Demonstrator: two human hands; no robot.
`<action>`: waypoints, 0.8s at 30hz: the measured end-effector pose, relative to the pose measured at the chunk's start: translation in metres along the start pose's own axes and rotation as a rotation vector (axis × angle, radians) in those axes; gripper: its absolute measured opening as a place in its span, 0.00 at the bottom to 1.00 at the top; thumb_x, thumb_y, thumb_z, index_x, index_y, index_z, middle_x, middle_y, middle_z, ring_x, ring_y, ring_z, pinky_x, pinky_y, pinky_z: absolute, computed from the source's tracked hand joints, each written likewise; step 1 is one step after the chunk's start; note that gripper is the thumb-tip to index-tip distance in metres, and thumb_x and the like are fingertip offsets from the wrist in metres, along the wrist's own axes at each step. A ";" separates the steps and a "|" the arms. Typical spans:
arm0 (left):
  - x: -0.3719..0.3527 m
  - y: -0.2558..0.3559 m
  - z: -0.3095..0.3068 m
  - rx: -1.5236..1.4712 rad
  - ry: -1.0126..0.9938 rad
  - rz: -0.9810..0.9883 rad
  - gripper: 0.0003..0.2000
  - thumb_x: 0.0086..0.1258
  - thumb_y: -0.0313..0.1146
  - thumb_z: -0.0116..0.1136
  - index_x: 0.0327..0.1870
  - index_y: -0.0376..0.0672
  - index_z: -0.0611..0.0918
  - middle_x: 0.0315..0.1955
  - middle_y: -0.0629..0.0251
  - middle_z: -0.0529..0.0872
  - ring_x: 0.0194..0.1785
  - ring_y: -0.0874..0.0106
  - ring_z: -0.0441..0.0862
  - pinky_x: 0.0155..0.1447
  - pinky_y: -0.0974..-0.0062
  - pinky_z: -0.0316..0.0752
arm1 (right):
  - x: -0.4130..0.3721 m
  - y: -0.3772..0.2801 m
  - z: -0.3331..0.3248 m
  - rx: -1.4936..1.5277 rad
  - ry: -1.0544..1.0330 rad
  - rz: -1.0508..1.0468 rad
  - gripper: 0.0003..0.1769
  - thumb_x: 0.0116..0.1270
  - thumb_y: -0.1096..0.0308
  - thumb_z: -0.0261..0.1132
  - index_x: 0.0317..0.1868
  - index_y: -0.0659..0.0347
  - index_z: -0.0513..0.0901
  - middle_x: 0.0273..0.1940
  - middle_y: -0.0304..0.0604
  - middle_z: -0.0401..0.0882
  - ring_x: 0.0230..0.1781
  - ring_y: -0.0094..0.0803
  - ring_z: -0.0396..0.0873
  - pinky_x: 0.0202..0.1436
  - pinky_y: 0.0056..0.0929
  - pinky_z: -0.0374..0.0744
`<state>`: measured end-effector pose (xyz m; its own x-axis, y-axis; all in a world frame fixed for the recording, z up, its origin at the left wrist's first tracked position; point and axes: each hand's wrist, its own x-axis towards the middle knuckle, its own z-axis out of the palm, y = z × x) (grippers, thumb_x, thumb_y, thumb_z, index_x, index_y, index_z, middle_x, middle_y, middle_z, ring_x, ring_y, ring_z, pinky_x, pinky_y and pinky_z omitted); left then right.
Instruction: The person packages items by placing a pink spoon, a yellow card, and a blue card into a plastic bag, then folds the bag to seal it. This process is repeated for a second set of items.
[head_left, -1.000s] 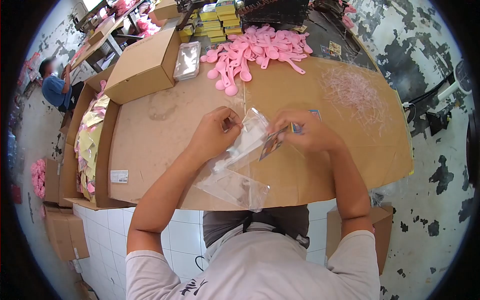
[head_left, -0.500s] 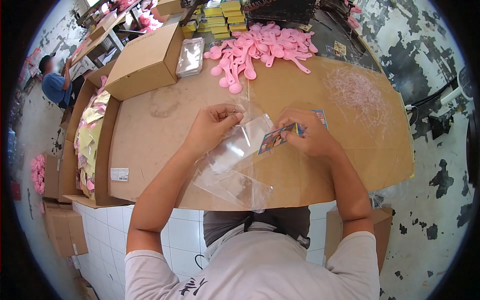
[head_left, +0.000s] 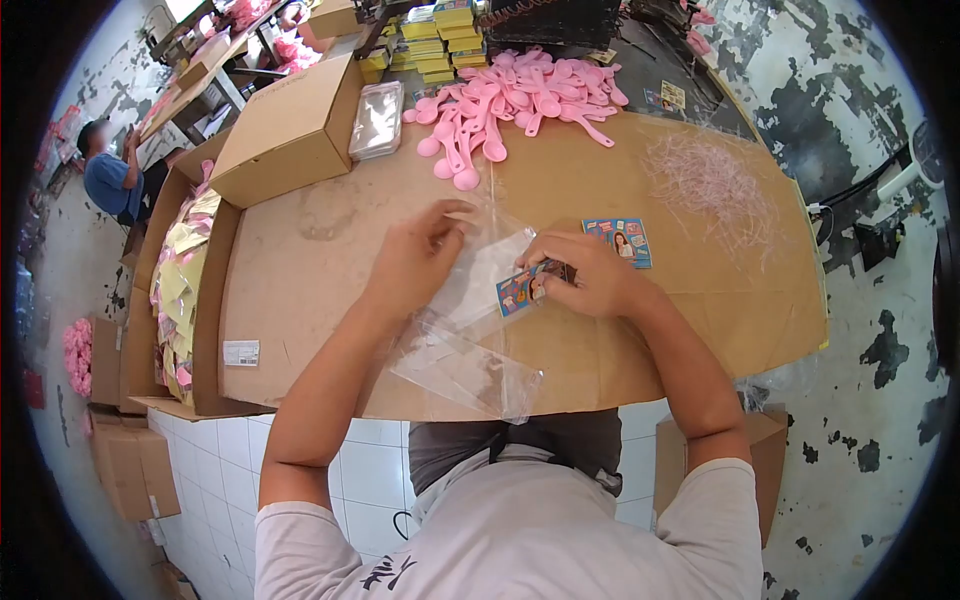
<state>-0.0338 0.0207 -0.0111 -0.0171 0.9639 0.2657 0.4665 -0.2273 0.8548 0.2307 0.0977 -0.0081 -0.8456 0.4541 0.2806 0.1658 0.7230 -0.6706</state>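
Observation:
My right hand (head_left: 580, 272) is closed on a small blue printed card (head_left: 520, 290), which lies over the clear plastic bags. My left hand (head_left: 422, 250) is at the left side of a clear bag (head_left: 480, 275), its fingers curled and slightly blurred; whether they grip the bag's edge I cannot make out. Another clear bag (head_left: 470, 370) lies nearer to me on the cardboard. Just beyond my right hand, a blue printed card or stack of cards (head_left: 617, 243) rests flat.
Pink spoons (head_left: 520, 95) are heaped at the back of the cardboard-covered table (head_left: 300, 290). Shredded strands (head_left: 710, 180) lie at right. A closed box (head_left: 285, 130), a pack of clear bags (head_left: 377, 120) and an open carton (head_left: 215, 300) stand left. A person (head_left: 115, 175) sits far left.
My right hand has moved left with the card, over the bags, uncovering the card behind it. My left hand has shifted slightly left, its fingers looser.

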 end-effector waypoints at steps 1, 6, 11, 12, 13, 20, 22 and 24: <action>0.001 0.005 -0.004 -0.093 0.021 -0.043 0.12 0.79 0.24 0.53 0.59 0.32 0.80 0.44 0.56 0.92 0.42 0.72 0.90 0.47 0.74 0.83 | 0.000 -0.001 -0.002 0.017 -0.017 0.049 0.12 0.62 0.75 0.66 0.47 0.63 0.82 0.42 0.45 0.83 0.41 0.36 0.83 0.46 0.34 0.81; 0.008 0.015 -0.025 -0.595 -0.070 -0.145 0.10 0.81 0.27 0.53 0.55 0.32 0.82 0.45 0.54 0.92 0.44 0.69 0.92 0.47 0.74 0.86 | 0.000 0.005 -0.005 0.096 0.203 0.141 0.10 0.67 0.75 0.66 0.49 0.64 0.83 0.45 0.41 0.85 0.41 0.28 0.83 0.46 0.31 0.81; 0.000 0.030 -0.014 -0.628 -0.182 -0.242 0.10 0.82 0.32 0.58 0.52 0.33 0.84 0.41 0.56 0.92 0.42 0.71 0.92 0.46 0.75 0.85 | 0.008 -0.011 -0.007 0.581 0.455 0.355 0.12 0.73 0.74 0.67 0.55 0.65 0.83 0.51 0.40 0.86 0.48 0.23 0.83 0.54 0.26 0.81; -0.001 0.030 -0.010 -0.597 -0.181 -0.248 0.11 0.81 0.33 0.60 0.51 0.33 0.85 0.40 0.57 0.92 0.42 0.71 0.92 0.46 0.76 0.85 | 0.008 -0.021 -0.008 0.625 0.524 0.347 0.13 0.74 0.74 0.67 0.57 0.65 0.83 0.51 0.40 0.86 0.49 0.23 0.83 0.55 0.26 0.81; -0.003 0.029 -0.008 -0.565 -0.179 -0.256 0.11 0.81 0.34 0.61 0.51 0.33 0.85 0.39 0.58 0.92 0.42 0.72 0.91 0.46 0.76 0.85 | 0.009 -0.026 -0.009 0.670 0.591 0.338 0.14 0.74 0.73 0.68 0.58 0.65 0.82 0.52 0.40 0.86 0.50 0.24 0.83 0.57 0.25 0.81; -0.005 0.035 -0.002 -0.485 -0.179 -0.304 0.11 0.79 0.34 0.64 0.50 0.33 0.88 0.39 0.63 0.93 0.39 0.78 0.88 0.45 0.79 0.81 | 0.003 -0.020 -0.012 0.469 0.429 0.210 0.20 0.74 0.75 0.67 0.65 0.61 0.81 0.48 0.39 0.85 0.48 0.22 0.81 0.52 0.25 0.79; -0.006 0.031 -0.001 -0.389 -0.182 -0.277 0.11 0.79 0.34 0.64 0.51 0.33 0.88 0.39 0.64 0.92 0.38 0.82 0.86 0.43 0.80 0.79 | 0.005 -0.018 -0.017 0.189 0.356 0.118 0.23 0.74 0.76 0.67 0.68 0.60 0.80 0.44 0.39 0.84 0.45 0.22 0.80 0.49 0.26 0.78; -0.009 0.032 0.001 -0.247 -0.209 -0.247 0.11 0.79 0.34 0.65 0.51 0.33 0.88 0.37 0.66 0.92 0.38 0.84 0.83 0.43 0.81 0.77 | 0.008 -0.023 -0.020 0.045 0.321 0.034 0.23 0.73 0.75 0.68 0.67 0.59 0.81 0.41 0.38 0.83 0.41 0.21 0.78 0.45 0.25 0.77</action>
<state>-0.0180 0.0046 0.0132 0.0897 0.9953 -0.0354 0.2438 0.0125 0.9698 0.2303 0.0945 0.0232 -0.6353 0.6240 0.4549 0.1625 0.6839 -0.7112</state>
